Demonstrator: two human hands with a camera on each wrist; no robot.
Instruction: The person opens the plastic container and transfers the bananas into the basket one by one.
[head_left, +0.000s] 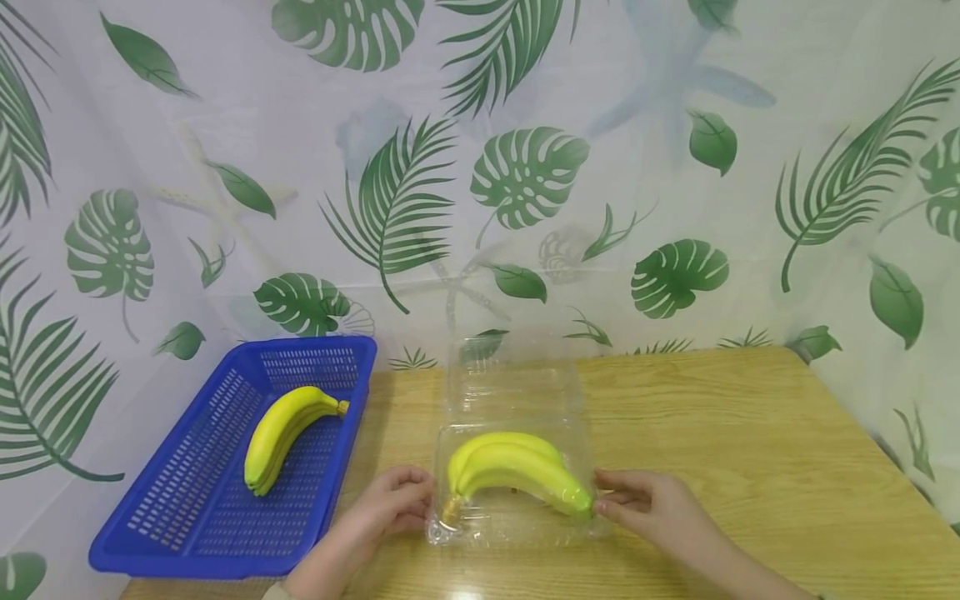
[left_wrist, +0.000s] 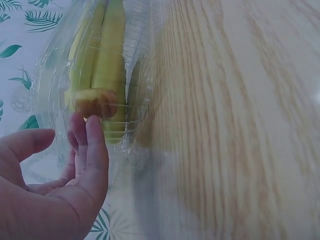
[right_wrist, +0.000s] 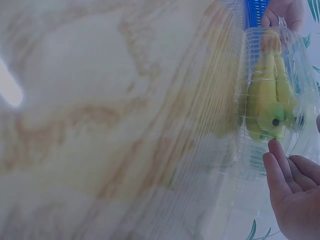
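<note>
A clear plastic clamshell box (head_left: 517, 533) stands on the table with its lid (head_left: 513, 387) raised at the back. Inside lies a bunch of yellow bananas (head_left: 517, 467), its brown stem at the left and greenish tips at the right. My left hand (head_left: 393, 504) is at the box's left side; in the left wrist view its fingertips (left_wrist: 94, 125) reach the wall by the stem, thumb apart. At the opposite end is my right hand (head_left: 648, 504), its extended fingers (right_wrist: 280, 167) at the wall by the banana tips.
To the left sits a blue plastic basket (head_left: 187, 562) with perforated walls, holding another bunch of bananas (head_left: 281, 433). The wooden table (head_left: 750, 433) ends at a white leaf-printed curtain (head_left: 525, 275) behind and at the sides.
</note>
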